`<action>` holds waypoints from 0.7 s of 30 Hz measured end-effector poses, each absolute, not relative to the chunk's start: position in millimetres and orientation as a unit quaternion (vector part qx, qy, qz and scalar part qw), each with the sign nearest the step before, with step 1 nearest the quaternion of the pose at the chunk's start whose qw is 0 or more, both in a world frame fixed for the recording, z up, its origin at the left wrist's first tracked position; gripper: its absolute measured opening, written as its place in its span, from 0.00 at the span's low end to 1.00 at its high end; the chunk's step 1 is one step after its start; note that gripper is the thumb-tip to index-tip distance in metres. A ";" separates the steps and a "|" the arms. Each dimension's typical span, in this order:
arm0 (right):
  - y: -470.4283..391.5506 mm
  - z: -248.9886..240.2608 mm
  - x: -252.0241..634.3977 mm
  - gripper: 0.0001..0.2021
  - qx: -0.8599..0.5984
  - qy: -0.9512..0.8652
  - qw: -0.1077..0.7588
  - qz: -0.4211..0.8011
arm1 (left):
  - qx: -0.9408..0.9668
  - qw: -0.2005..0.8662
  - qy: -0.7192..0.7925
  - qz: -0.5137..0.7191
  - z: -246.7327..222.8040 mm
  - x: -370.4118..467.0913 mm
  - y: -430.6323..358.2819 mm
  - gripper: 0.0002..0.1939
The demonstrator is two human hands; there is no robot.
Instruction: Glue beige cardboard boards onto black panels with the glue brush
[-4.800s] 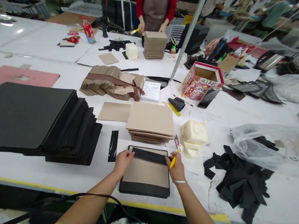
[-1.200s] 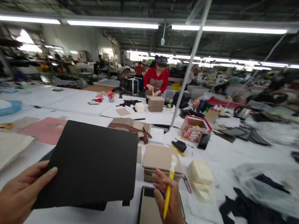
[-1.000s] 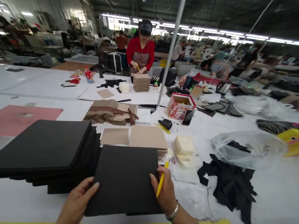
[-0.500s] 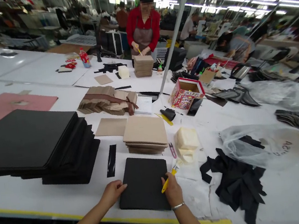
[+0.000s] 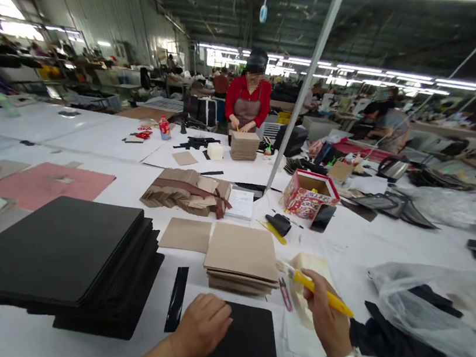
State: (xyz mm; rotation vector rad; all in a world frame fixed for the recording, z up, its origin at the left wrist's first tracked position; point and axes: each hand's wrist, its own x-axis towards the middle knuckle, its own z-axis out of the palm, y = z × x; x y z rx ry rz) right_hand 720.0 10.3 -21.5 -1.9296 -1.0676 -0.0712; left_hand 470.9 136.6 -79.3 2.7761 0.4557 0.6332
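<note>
My right hand (image 5: 330, 313) is closed around the yellow handle of a brush (image 5: 304, 281). The brush's pale bristles point up and left, between the beige stack and a pale yellow glue-smeared tub (image 5: 300, 302). My left hand (image 5: 203, 328) is over the left side of a black rectangular panel (image 5: 248, 348), palm down with fingers curled in; its fingertips are hidden. Just beyond the panel is a stack of beige boards (image 5: 239, 249). Pink thread snips (image 5: 285, 294) lie beside the tub.
A tall stack of black sheets (image 5: 65, 244) is at left, with a shiny black strip (image 5: 177, 299) beside it. Fanned beige boards (image 5: 187, 191), a red box (image 5: 311, 192), a slanted pole (image 5: 315, 67) and a plastic bag (image 5: 450, 302) stand or lie around. Across the table a co-worker (image 5: 249, 103) handles another beige stack.
My right hand has left the panel's right edge and moved the brush right and up to the tub. My left hand has curled in over the panel. The view has tilted up.
</note>
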 end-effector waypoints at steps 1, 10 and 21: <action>34.0 -7.8 719.3 0.19 -0.771 -0.432 0.465 0.057 | 0.961 0.117 0.117 0.220 -70.5 487.6 141.0 0.15; 190.2 -28.8 683.2 0.15 -0.643 -0.485 0.426 0.412 | 0.979 0.142 0.125 0.081 -109.9 563.1 165.1 0.43; 242.5 -54.6 747.8 0.12 -0.734 -0.412 0.467 0.271 | 0.976 0.179 0.113 0.055 -105.2 560.2 166.9 0.45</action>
